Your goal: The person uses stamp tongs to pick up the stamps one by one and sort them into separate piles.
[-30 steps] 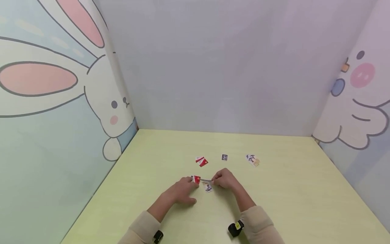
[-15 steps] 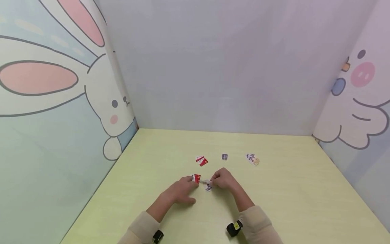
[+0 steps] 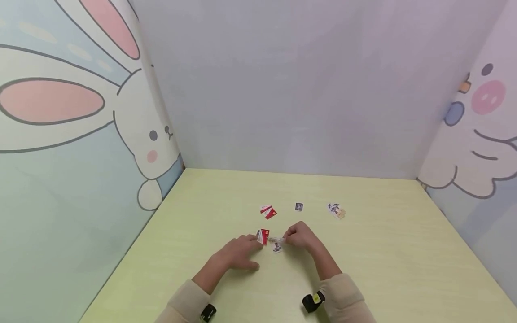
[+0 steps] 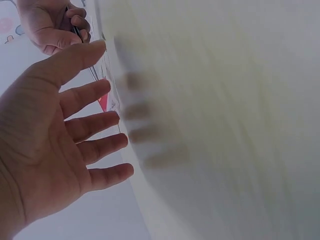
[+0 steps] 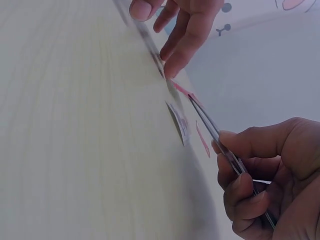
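My right hand (image 3: 300,235) grips a pair of slim metal tweezers (image 5: 216,136), with thumb and fingers curled round the shanks. The tweezer tips reach left to the edge of a red and white card (image 3: 264,236), as the right wrist view also shows. My left hand (image 3: 239,252) lies low over the table with fingers extended, fingertips right at that card's near left side. Below the tweezers lies a small white card with a dark printed figure (image 3: 277,247); in the right wrist view this printed card (image 5: 178,123) looks slightly curled.
Farther back on the pale yellow table (image 3: 218,197) are fanned red and white cards (image 3: 269,212), one small dark picture card (image 3: 299,207) and overlapping printed cards (image 3: 336,210). A grey wall (image 3: 299,98) stands behind, with cartoon-printed walls on both sides.
The tweezers dipped toward the printed card, then came back up to the red card's edge. The red card has shifted slightly away and to the right. My left hand stays nearly still.
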Demonstrator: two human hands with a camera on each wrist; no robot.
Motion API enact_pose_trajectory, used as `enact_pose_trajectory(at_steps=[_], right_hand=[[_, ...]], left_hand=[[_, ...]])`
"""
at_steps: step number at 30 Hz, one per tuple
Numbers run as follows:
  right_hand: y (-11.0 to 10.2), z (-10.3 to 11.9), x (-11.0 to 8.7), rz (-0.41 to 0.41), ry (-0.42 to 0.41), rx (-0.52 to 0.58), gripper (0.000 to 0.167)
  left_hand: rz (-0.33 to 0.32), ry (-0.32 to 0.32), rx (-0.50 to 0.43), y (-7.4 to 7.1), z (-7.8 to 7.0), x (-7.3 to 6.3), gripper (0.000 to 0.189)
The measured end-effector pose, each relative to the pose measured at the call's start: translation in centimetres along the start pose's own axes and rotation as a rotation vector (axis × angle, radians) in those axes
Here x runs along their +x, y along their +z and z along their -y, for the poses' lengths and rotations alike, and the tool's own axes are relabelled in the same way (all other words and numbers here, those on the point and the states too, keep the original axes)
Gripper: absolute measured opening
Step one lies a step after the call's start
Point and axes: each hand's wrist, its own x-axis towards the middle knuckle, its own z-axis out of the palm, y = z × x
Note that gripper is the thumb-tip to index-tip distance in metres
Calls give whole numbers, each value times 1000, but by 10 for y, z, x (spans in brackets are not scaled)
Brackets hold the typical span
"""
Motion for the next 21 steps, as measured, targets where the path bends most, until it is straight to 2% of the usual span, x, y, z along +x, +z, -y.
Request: enact_pose_trajectory(at_steps=[7, 14, 21], right_hand=[[-3, -6, -1, -9, -11, 1, 6], [-4, -9, -4, -11, -5, 3, 6], [-9, -9, -4, -55, 20, 7, 6]], left_hand=[[16, -3, 25, 0, -3, 2, 49], [-20, 20, 38, -1, -4, 1, 47], [-49, 45, 53, -1, -4, 0, 46]])
